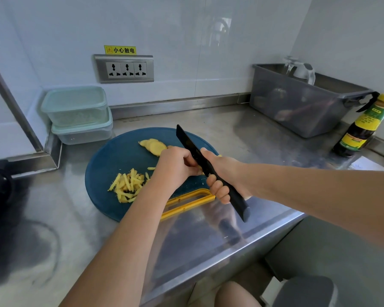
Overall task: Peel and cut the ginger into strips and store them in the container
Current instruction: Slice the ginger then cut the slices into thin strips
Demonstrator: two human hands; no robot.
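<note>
The left hand [175,167] lies with its fingers curled under and its knuckles against the flat of the black knife [186,140]. What they press down is hidden beneath the hand, so whether they hold a piece cannot be told. The right hand [222,176] is wrapped tight around the knife's handle, hiding its middle; the blade points away beyond the knuckles. Ginger slices [153,146] fan out just beyond the left hand, partly hidden by it, and the ginger strips [128,185] lie heaped beside its wrist on the outer side, all on the blue cutting board [111,156]. Two lidded containers [75,105] stand stacked well beyond the left hand in the wall corner. Bare steel counter [242,129] lies open beyond the right hand up to a grey bin [297,111].
</note>
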